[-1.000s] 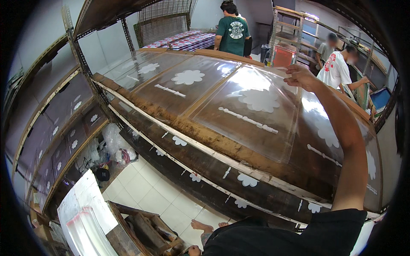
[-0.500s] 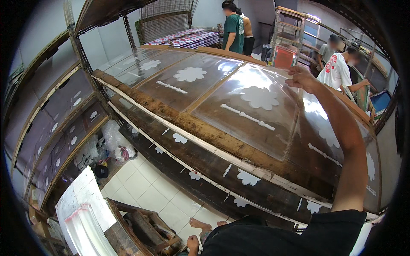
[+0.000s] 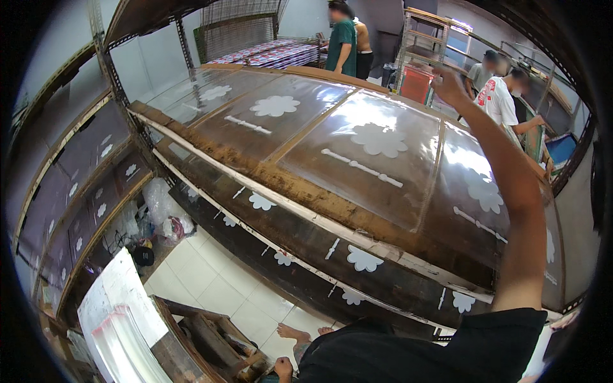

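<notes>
Screen frame under my reach

Screen frame (image 3: 357, 159), long and wooden, runs with its long axis from the metal rack (image 3: 108, 70) at its upper-left end down toward the lower right. My right hand (image 3: 450, 86) rests at the frame's far edge; I cannot tell whether the fingers are closed on it. My left hand (image 3: 283, 368) hangs below the frame's near edge, loosely curled, holding nothing I can see.

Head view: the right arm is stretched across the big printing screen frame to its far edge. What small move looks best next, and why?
Probably close the right hand on the far edge of the wooden screen frame. The hand sits at that edge, its grip hard to make out, and the frame lies tilted on the rack. The left hand is low, off the frame.
</notes>
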`<control>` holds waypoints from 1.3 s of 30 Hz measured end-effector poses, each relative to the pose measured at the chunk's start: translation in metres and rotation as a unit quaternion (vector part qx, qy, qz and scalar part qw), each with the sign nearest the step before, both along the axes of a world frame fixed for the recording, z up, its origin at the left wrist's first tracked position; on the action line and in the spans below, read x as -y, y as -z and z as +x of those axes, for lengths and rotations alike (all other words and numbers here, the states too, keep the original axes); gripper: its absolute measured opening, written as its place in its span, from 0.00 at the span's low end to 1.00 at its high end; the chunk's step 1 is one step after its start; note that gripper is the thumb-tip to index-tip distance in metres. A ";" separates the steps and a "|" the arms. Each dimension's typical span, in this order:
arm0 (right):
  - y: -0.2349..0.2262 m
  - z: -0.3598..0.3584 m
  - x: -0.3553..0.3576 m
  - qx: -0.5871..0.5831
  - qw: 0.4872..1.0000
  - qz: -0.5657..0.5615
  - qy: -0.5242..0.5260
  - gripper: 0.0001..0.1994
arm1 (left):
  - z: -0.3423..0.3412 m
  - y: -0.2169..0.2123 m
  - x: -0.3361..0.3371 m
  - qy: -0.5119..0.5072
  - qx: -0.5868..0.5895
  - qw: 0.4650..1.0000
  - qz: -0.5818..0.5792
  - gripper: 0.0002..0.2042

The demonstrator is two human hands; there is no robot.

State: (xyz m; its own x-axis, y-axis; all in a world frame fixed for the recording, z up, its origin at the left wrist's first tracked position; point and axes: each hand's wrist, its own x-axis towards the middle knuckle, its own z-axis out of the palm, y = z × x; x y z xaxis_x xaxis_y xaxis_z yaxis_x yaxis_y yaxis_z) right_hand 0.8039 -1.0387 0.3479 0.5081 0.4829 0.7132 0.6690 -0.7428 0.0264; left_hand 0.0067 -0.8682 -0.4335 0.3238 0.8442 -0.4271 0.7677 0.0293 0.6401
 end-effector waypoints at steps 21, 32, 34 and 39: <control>-0.034 -0.597 -0.362 0.136 0.558 -0.369 -0.731 0.23 | 0.039 -0.176 0.029 -0.236 0.066 0.969 -0.036 0.17; 0.187 -0.645 -0.488 -0.459 0.304 -0.190 -0.813 0.18 | 0.011 -0.209 -0.050 -0.392 0.116 0.911 0.052 0.15; 0.302 -0.614 -0.505 -0.623 0.360 -0.140 -0.680 0.17 | 0.010 -0.221 -0.072 -0.349 0.134 0.925 0.063 0.15; 0.588 -0.493 -0.418 -0.748 0.465 -0.264 -0.393 0.09 | 0.004 -0.235 -0.093 -0.304 0.138 0.938 0.090 0.15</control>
State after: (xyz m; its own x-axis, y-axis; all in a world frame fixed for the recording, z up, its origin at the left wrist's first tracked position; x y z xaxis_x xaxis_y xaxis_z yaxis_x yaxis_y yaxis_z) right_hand 0.3105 -0.6204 -0.2401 -0.2367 0.8457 -0.4783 0.2916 -0.4078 -0.8653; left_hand 0.0103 -0.7753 -0.1983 -0.1647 0.9589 -0.2309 0.4488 0.2813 0.8482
